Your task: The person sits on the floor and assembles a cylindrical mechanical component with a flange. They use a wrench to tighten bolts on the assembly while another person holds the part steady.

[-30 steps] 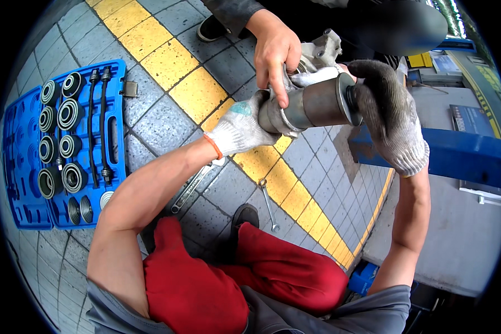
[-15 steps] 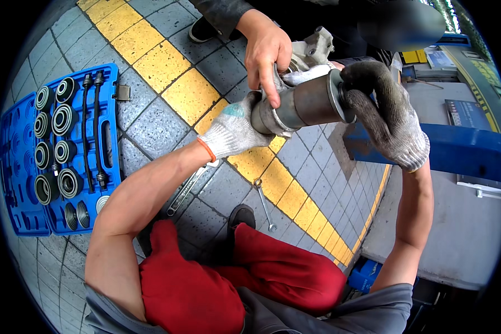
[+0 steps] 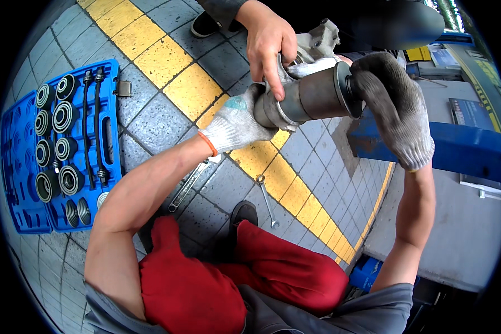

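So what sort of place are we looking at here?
Probably a repair workshop, perhaps for vehicles: an open blue case holds metal rings and dark rods, a wrench lies on the tiled floor, and a metal cylinder is being handled.

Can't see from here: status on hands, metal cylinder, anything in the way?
Left hand around one end of metal cylinder; right hand curled by end disc. Cylinder slanted, disc end higher. Co-worker's hand close in, beside left hand.
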Action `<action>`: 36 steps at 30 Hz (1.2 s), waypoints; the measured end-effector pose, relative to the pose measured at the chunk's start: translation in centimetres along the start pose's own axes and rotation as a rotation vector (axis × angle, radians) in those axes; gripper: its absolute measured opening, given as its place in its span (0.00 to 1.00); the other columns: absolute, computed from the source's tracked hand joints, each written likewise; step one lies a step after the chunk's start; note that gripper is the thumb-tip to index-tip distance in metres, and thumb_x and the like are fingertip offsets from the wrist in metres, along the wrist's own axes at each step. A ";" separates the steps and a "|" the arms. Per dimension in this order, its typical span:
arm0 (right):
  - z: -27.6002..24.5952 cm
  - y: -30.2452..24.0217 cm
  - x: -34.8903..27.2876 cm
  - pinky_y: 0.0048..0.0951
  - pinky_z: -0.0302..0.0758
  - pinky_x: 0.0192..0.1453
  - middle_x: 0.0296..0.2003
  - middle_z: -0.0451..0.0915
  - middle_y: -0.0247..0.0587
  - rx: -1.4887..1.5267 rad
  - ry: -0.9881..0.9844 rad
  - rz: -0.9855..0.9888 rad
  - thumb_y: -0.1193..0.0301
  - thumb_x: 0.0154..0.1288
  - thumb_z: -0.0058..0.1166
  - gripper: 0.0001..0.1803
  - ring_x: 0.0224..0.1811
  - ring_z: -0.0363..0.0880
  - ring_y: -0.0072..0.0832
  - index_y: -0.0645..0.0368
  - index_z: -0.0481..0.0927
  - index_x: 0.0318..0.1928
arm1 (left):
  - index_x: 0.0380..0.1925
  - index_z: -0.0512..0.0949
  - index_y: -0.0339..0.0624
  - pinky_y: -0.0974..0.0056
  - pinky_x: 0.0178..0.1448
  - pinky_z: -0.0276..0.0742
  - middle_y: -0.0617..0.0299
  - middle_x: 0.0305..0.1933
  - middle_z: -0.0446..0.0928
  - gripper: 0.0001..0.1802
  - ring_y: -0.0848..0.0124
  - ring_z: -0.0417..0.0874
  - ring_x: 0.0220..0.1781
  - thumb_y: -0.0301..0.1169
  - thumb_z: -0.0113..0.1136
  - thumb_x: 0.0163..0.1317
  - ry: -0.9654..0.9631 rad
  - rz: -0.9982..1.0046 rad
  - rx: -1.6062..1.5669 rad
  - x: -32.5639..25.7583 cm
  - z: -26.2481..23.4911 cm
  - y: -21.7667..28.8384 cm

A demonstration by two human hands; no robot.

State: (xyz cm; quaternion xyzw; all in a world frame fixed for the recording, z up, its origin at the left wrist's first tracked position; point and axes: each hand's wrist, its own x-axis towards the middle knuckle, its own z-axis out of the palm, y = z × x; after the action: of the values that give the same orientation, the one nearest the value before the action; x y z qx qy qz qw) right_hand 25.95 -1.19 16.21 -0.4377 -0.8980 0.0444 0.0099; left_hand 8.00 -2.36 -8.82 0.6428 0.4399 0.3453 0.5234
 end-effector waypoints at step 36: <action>15.2 -1.2 -4.0 0.42 0.75 0.70 0.59 0.79 0.55 0.624 0.606 0.455 0.65 0.58 0.77 0.43 0.64 0.79 0.42 0.68 0.67 0.67 | 0.59 0.74 0.41 0.54 0.50 0.86 0.47 0.49 0.84 0.43 0.52 0.87 0.49 0.53 0.78 0.48 0.025 0.081 0.309 2.7 1.2 -1.0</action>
State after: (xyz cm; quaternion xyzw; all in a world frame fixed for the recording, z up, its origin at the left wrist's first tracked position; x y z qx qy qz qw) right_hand 26.63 -6.20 1.26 -0.5921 -0.6801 0.1830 0.3916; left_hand 9.88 -0.22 -10.08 0.7286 0.4681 0.3021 0.3985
